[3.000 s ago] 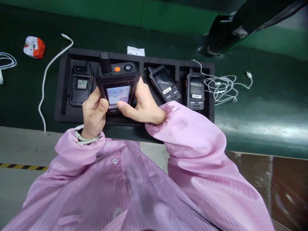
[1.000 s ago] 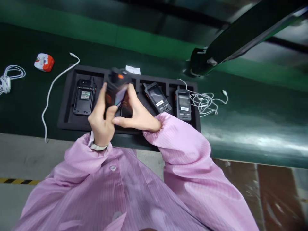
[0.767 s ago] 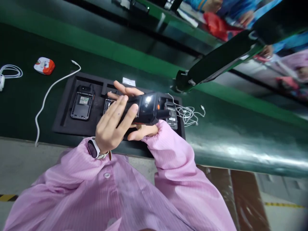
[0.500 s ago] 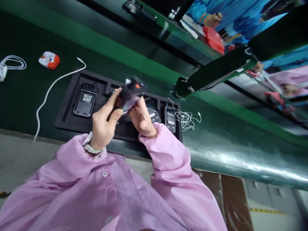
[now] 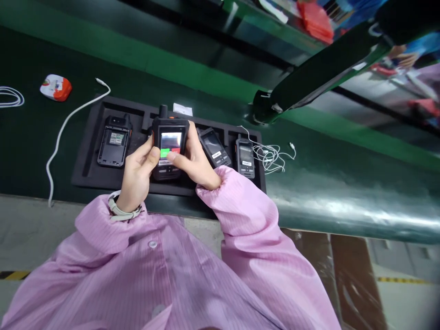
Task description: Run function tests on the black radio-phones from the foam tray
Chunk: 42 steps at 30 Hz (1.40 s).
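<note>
The left hand (image 5: 136,176) and right hand (image 5: 198,163) curl around one radio (image 5: 170,140), already lit, with two dark radios (image 5: 215,145) (image 5: 245,156) rightward.

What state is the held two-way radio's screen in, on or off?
On: the two-way radio's screen is lit, showing a green block and a red block beneath a paler image.
</note>
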Available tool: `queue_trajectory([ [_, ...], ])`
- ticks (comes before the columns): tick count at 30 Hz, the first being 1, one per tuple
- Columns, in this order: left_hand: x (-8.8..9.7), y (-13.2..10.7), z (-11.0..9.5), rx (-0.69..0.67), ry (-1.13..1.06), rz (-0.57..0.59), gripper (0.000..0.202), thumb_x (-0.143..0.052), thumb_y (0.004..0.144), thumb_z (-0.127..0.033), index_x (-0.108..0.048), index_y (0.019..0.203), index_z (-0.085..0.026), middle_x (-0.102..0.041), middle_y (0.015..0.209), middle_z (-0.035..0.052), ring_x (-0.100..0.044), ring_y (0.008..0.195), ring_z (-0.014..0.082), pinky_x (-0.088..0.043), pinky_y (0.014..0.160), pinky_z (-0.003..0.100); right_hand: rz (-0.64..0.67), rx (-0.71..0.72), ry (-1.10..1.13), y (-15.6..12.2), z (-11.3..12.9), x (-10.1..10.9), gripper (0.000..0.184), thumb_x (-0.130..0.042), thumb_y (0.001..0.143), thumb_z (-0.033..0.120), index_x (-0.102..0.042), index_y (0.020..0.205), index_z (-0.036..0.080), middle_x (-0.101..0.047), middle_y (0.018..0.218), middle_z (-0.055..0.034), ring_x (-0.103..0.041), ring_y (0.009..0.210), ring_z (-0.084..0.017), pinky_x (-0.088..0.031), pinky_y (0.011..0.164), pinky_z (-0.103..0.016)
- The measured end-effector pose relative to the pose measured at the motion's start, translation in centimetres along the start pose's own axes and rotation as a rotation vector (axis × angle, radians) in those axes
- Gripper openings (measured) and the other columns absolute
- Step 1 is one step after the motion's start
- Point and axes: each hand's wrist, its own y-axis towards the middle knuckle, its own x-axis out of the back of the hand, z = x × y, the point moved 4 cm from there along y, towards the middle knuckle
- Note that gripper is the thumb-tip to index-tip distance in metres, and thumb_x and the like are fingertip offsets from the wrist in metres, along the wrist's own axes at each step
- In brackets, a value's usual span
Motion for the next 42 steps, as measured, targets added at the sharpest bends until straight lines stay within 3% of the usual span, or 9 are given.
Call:
queue_trajectory([
  [4,0.1,0.0,-0.3,0.015,0.005,-0.033,0.036,-0.069,0.094,-0.044,-0.076,0.121,-0.022,-0.076,0.128,0.0081,-0.061,0.137,0.0295,-0.05,0.115,0.044,0.051,-0.012,0.088,0.2,-0.2,0.2,0.066,-0.053,0.086,0.064,-0.04,0.135,0.022,-0.053,0.147,-0.0088,-0.051,0.14,-0.024,-0.043,0.123,-0.041],
  [10,0.3,0.0,0.1,0.04,0.013,-0.067,0.035,-0.068,0.094,-0.045,-0.077,0.119,-0.022,-0.078,0.124,0.0073,-0.062,0.135,0.0294,-0.05,0.116,0.045,0.159,-0.187,0.349,-0.1,-1.0,-0.2,0.054,-0.049,0.094,0.053,-0.047,0.138,0.022,-0.063,0.137,-0.0033,-0.063,0.126,-0.023,-0.06,0.102,-0.036],
  [12,0.3,0.1,0.1,0.035,0.024,-0.069,0.033,-0.068,0.094,-0.044,-0.077,0.118,-0.022,-0.078,0.123,0.0068,-0.061,0.137,0.0298,-0.05,0.117,0.045,0.148,-0.175,0.377,-0.2,-1.0,-0.1,0.051,-0.049,0.095,0.049,-0.048,0.137,0.021,-0.062,0.137,-0.003,-0.062,0.127,-0.022,-0.058,0.105,-0.036],
  [15,0.3,0.1,0.1,0.023,0.054,-0.082,0.034,-0.069,0.093,-0.045,-0.078,0.117,-0.023,-0.077,0.125,0.0054,-0.058,0.14,0.0305,-0.049,0.117,0.045,0.107,-0.136,0.322,-0.1,-1.0,0.0,0.047,-0.05,0.093,0.045,-0.05,0.134,0.021,-0.058,0.143,-0.0027,-0.053,0.138,-0.022,-0.049,0.118,-0.038],
  [20,0.4,0.0,0.3,0.042,0.052,-0.073,0.034,-0.069,0.093,-0.046,-0.078,0.119,-0.025,-0.076,0.128,0.004,-0.056,0.142,0.0311,-0.05,0.118,0.045,0.092,-0.096,0.241,0.1,-0.7,0.0,0.052,-0.05,0.089,0.045,-0.047,0.133,0.019,-0.057,0.144,-0.0055,-0.048,0.143,-0.023,-0.042,0.123,-0.041],
  [28,0.5,0.1,0.4,0.035,0.011,-0.064,0.033,-0.069,0.094,-0.045,-0.078,0.119,-0.024,-0.077,0.127,0.0036,-0.058,0.14,0.0302,-0.05,0.117,0.043,0.099,-0.071,0.186,0.0,-0.3,0.1,0.054,-0.056,0.083,0.032,-0.046,0.134,0.018,-0.058,0.142,-0.0046,-0.052,0.136,-0.023,-0.042,0.122,-0.042],
  [35,0.5,0.1,0.5,0.022,0.005,-0.048,0.033,-0.069,0.094,-0.044,-0.078,0.12,-0.025,-0.076,0.128,0.0043,-0.055,0.143,0.0309,-0.049,0.118,0.043,0.064,-0.065,0.151,0.1,-0.5,0.0,0.043,-0.045,0.097,0.041,-0.048,0.134,0.019,-0.057,0.141,-0.0049,-0.049,0.14,-0.022,-0.04,0.122,-0.04],
  [42,0.3,0.1,0.3,0.027,0.0,-0.068,0.033,-0.071,0.093,-0.044,-0.079,0.117,-0.024,-0.076,0.128,0.0054,-0.055,0.142,0.0327,-0.049,0.118,0.045,0.078,-0.051,0.218,0.2,-0.5,0.1,0.045,-0.046,0.096,0.041,-0.046,0.134,0.017,-0.058,0.141,-0.0064,-0.049,0.142,-0.023,-0.04,0.123,-0.043],
])
